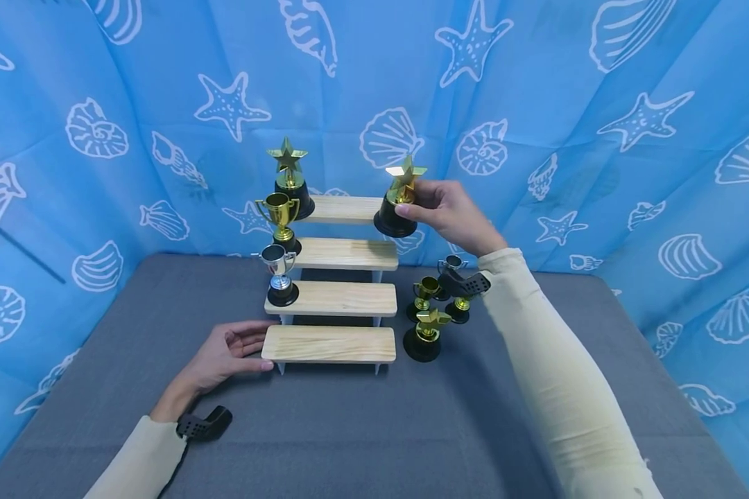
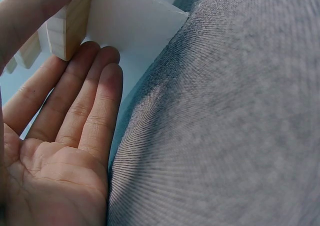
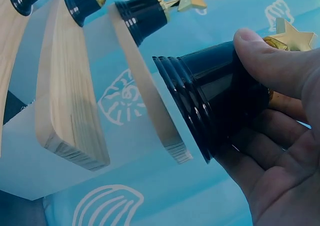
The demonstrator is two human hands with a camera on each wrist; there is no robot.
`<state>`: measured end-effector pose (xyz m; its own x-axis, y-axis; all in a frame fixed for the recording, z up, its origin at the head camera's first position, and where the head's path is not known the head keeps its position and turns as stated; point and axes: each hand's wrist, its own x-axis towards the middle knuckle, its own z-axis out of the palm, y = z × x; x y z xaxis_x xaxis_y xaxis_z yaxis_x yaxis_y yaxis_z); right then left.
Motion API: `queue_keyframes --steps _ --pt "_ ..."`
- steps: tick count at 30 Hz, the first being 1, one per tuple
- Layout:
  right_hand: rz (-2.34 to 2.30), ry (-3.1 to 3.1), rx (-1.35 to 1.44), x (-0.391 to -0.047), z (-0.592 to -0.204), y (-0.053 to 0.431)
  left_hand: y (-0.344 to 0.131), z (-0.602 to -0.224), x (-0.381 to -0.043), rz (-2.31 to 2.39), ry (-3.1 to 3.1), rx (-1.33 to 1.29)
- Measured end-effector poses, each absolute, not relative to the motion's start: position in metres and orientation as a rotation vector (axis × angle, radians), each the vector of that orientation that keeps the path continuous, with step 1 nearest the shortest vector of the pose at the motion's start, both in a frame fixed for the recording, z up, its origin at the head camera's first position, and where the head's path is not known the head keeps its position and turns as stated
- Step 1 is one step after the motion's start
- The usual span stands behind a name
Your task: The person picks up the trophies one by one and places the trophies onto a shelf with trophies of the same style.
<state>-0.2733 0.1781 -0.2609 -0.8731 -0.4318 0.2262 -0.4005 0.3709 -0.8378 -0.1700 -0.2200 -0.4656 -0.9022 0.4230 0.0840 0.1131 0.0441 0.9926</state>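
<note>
My right hand holds a gold star trophy by its black base, beside the right end of the top step. In the right wrist view, the base is tilted and close to the end of that step. My left hand grips the left end of the bottom step of the wooden display stand, thumb at the front edge and fingers at the back. Along the stand's left side are another star trophy on top, a gold cup trophy and a silver cup trophy on the steps below.
Right of the stand, several small trophies sit on the grey table: a gold star trophy, a gold cup trophy and others partly hidden by the right wrist camera. A blue shell-patterned curtain hangs behind.
</note>
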Motion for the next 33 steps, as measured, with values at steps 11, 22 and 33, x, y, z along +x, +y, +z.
queue_keyframes --steps 11,22,33 --pt "-1.487 2.592 -0.781 -0.284 -0.26 0.168 -0.219 -0.466 -0.171 1.967 2.063 0.549" --pt "-1.443 2.593 -0.839 -0.295 -0.256 0.156 -0.22 -0.465 -0.17 1.973 2.046 0.549" --pt "-1.458 2.584 -0.848 -0.302 -0.258 0.144 -0.219 -0.465 -0.17 1.974 2.052 0.569"
